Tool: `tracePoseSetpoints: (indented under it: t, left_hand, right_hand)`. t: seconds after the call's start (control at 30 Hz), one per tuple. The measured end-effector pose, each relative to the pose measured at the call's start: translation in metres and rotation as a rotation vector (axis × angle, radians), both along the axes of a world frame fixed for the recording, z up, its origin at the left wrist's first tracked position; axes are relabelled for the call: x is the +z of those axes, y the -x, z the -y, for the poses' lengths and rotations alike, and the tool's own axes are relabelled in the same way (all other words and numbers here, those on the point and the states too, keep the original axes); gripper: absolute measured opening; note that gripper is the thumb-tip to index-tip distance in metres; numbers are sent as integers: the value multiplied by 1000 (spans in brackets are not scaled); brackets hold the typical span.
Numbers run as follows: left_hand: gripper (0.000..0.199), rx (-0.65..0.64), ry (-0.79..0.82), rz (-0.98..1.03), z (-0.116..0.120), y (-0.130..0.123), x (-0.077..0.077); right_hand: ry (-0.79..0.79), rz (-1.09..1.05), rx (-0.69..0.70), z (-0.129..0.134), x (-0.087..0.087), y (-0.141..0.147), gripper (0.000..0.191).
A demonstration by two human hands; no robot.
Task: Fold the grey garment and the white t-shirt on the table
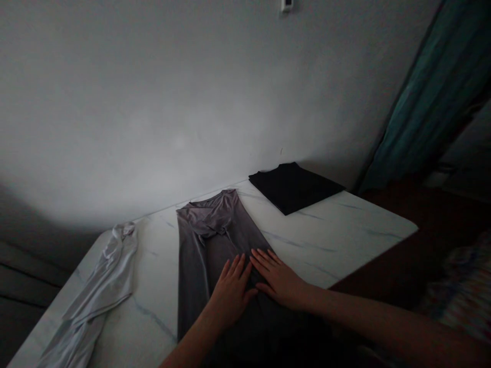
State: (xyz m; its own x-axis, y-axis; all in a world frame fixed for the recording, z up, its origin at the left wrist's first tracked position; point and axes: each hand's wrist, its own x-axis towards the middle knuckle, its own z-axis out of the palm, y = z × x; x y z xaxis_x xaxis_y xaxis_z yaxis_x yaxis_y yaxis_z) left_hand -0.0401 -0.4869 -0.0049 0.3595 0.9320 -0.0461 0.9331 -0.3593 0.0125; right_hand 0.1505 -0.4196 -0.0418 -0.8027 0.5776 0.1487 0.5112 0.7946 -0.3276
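Note:
A grey long garment, apparently a shirt [245,230], lies spread on the table with its neckline toward the wall and some folds below the neck. My left hand [232,289] rests flat on its middle, fingers extended. Close beside it, my right hand [278,278] also lies flat on the cloth, near the garment's right edge, with its fingers stretched out. The two hands almost touch at the thumbs. The garment's near end is lost in the dark at the bottom.
The white marbled table [326,235] stands against a pale wall [153,102]. A folded black garment [297,186] lies at the back right, and a white garment [103,286] hangs toward the left edge. A teal curtain [433,97] is at the right.

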Motion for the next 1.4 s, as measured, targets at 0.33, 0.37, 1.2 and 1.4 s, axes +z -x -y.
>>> tracePoseSetpoints:
  t: [0.33,0.37,1.2,1.4]
  left_hand:
    - [38,-9,-84,114,49,-24,2]
    - [31,-22,-103,114,48,-26,2]
    - [9,-173,-388,99,65,-28,-29]
    - [10,-11,-303,276,65,-5,-13]
  right_hand:
    - [94,-64,73,24,2,-38,56]
    - [97,-69,58,19,3,-38,52]
    - [84,6,306,0,24,-10,67]
    - [106,-4,355,3,25,-15,73]
